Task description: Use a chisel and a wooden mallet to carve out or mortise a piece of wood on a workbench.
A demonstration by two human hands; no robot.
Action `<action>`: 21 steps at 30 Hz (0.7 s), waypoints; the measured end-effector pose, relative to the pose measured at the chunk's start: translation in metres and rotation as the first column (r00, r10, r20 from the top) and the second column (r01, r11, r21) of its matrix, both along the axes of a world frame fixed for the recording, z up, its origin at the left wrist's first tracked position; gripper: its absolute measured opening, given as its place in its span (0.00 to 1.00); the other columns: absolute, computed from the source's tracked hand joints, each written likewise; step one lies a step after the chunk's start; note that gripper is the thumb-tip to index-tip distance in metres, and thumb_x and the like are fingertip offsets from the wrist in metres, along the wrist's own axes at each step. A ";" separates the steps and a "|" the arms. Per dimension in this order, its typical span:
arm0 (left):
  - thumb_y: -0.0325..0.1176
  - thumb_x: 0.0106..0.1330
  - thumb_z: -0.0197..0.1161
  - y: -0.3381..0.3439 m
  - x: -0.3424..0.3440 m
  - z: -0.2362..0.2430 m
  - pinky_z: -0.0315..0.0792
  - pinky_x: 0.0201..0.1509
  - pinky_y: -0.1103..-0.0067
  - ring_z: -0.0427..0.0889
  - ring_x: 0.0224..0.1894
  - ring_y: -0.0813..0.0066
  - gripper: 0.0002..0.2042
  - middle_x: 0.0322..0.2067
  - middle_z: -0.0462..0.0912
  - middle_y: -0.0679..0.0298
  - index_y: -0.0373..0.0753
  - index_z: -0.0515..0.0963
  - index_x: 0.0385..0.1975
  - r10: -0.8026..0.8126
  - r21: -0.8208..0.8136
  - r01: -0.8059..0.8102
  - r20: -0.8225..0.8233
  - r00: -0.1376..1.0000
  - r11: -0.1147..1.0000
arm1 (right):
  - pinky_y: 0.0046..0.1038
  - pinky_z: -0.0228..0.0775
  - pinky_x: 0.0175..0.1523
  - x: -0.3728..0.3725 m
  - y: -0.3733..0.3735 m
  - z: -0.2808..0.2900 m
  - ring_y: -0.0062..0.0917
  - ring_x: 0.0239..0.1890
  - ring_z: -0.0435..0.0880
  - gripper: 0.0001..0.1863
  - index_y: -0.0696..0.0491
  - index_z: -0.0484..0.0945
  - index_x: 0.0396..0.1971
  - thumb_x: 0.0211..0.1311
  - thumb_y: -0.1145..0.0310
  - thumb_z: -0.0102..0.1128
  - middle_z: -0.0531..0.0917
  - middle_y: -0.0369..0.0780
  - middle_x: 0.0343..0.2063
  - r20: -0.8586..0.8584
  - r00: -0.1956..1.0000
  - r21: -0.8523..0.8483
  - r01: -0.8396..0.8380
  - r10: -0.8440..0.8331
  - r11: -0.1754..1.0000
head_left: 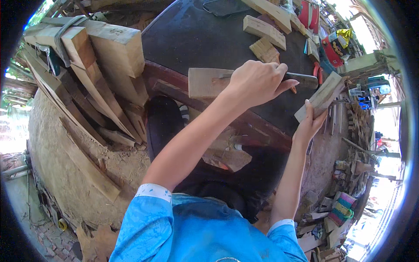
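My left hand (257, 83) reaches over the dark table, its fingers closed around the handle of a paintbrush (265, 50) with wide tan bristles pointing away from me. Under that hand lies a pale wooden block (203, 83); a dark grey bar (307, 81) sticks out past my thumb, and my hand hides how the two meet. At the table's right side, my right hand (310, 122) grips a short, weathered piece of wood (322, 96), held up at a slant with its far end tilted to the right.
Thick timber beams (113, 43) lean together at the left. More wood pieces (264, 31) lie on the table's far side (187, 30), near a red container (332, 51). A loose plank (94, 168) rests on the dirt floor. Scrap wood and a woven bag (342, 208) are at the right.
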State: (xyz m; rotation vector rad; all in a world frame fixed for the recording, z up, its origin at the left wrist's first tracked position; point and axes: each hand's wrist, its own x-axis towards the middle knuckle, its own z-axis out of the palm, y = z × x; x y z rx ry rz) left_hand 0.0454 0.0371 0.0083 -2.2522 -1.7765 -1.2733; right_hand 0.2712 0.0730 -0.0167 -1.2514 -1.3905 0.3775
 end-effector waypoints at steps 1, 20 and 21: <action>0.57 0.73 0.51 -0.001 0.001 0.000 0.78 0.26 0.64 0.85 0.25 0.53 0.25 0.25 0.85 0.54 0.36 0.76 0.35 -0.004 0.000 0.004 -0.001 1.000 1.000 | 0.37 0.61 0.67 0.000 0.000 0.000 0.38 0.62 0.72 0.37 0.63 0.64 0.65 0.62 0.61 0.68 0.72 0.50 0.60 0.005 1.000 -0.031 -0.028 0.028 0.999; 0.61 0.66 0.58 -0.002 0.010 0.002 0.80 0.29 0.65 0.86 0.30 0.55 0.28 0.33 0.86 0.58 0.37 0.78 0.39 0.013 0.062 -0.015 0.041 0.999 0.998 | 0.34 0.65 0.62 -0.007 -0.005 0.006 0.34 0.55 0.76 0.30 0.61 0.69 0.59 0.61 0.65 0.68 0.78 0.46 0.53 0.114 0.986 -0.001 -0.125 0.125 0.992; 0.61 0.66 0.58 -0.002 0.010 0.002 0.80 0.29 0.65 0.86 0.30 0.55 0.28 0.33 0.86 0.58 0.37 0.78 0.39 0.012 0.084 -0.017 0.051 0.999 0.996 | 0.34 0.65 0.62 -0.007 -0.006 0.006 0.34 0.55 0.76 0.30 0.61 0.69 0.59 0.61 0.65 0.68 0.78 0.46 0.53 0.117 0.985 -0.002 -0.125 0.125 0.992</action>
